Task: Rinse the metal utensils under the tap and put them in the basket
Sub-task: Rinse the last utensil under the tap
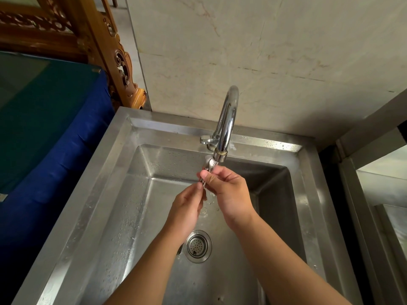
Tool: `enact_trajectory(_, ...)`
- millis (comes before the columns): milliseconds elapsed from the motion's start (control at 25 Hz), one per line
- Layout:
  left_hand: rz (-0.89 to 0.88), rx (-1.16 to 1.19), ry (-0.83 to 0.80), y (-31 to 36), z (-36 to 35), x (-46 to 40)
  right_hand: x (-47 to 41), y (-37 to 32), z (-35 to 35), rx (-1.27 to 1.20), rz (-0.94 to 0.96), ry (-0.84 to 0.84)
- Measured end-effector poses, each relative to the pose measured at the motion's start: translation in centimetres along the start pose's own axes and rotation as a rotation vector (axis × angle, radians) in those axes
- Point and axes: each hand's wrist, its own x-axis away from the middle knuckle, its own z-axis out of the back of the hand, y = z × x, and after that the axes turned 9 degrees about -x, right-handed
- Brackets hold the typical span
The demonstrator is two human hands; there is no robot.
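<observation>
Both my hands hold a metal utensil right under the spout of the chrome tap, over the steel sink. My right hand grips its upper part, thumb across the handle. My left hand pinches the lower end of the handle. Only the rounded top end and a short piece of the handle show, so I cannot tell which kind of utensil it is. Water splashes just below the hands. No basket is in view.
A round drain strainer sits in the sink floor below my wrists. A table with a blue cloth stands to the left, carved wooden furniture behind it. A marble wall backs the sink; a metal frame runs along the right.
</observation>
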Motion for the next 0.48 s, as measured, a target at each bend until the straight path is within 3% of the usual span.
enact_trajectory(80,0.041,0.001,-0.062,0.1,0.1,0.0,0.2,0.3,0.1,0.033,0.012,-0.017)
enact_trajectory(320,0.328,0.317,-0.4,0.7,0.6,-0.3,1.0,0.6,0.8,0.007,-0.075,-0.108)
enact_trajectory(480,0.209,0.238,-0.317,1.1,0.2,-0.6,0.2,0.3,0.8,-0.019,-0.044,-0.012)
